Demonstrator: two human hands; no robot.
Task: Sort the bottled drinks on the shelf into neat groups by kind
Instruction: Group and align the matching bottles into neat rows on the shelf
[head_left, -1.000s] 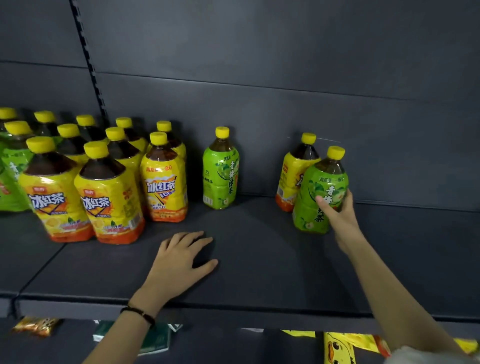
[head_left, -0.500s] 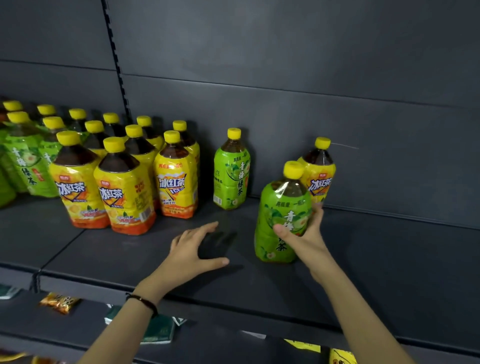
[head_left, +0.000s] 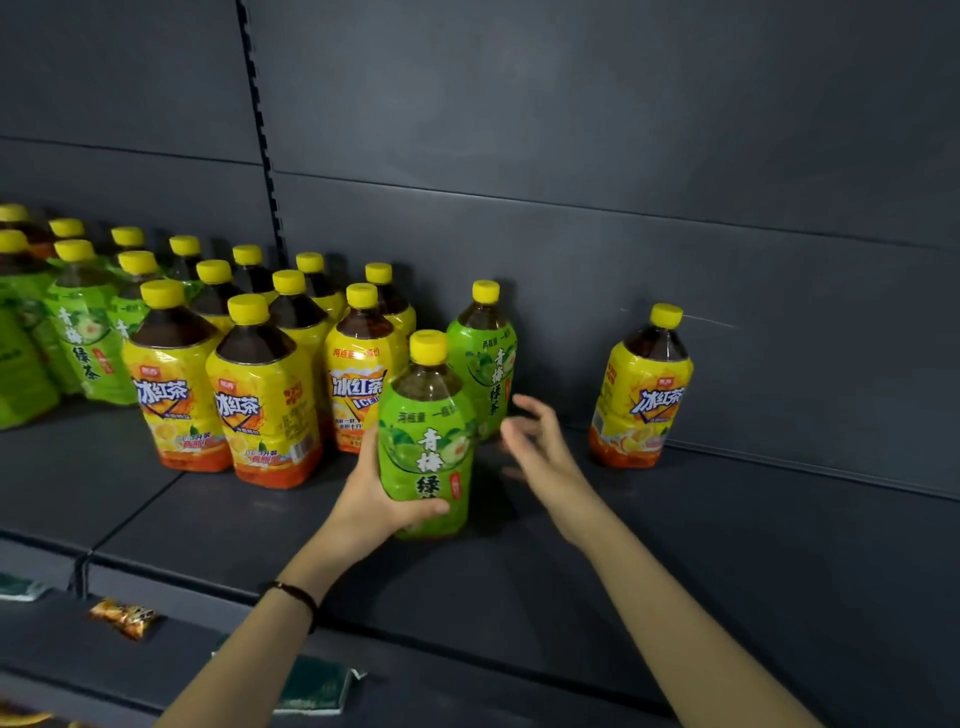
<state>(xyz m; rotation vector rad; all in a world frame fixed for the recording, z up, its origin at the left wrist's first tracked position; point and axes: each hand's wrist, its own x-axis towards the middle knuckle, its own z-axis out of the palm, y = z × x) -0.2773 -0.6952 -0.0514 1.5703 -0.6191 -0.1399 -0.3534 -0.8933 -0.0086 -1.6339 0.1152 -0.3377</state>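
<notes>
Left hand (head_left: 371, 499) clasps green bottle (head_left: 427, 441); right hand (head_left: 540, 441) spread, bare shelf (head_left: 727, 545) beside

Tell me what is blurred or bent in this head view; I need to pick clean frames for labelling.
Head view: the right hand is smeared by motion, its fingers ghosted; the left hand and the green bottle it holds are fairly sharp. Wide-angle bending curves the shelf edge and tilts the bottles at far left. Lighting is dim and even, without strong glare.
</notes>
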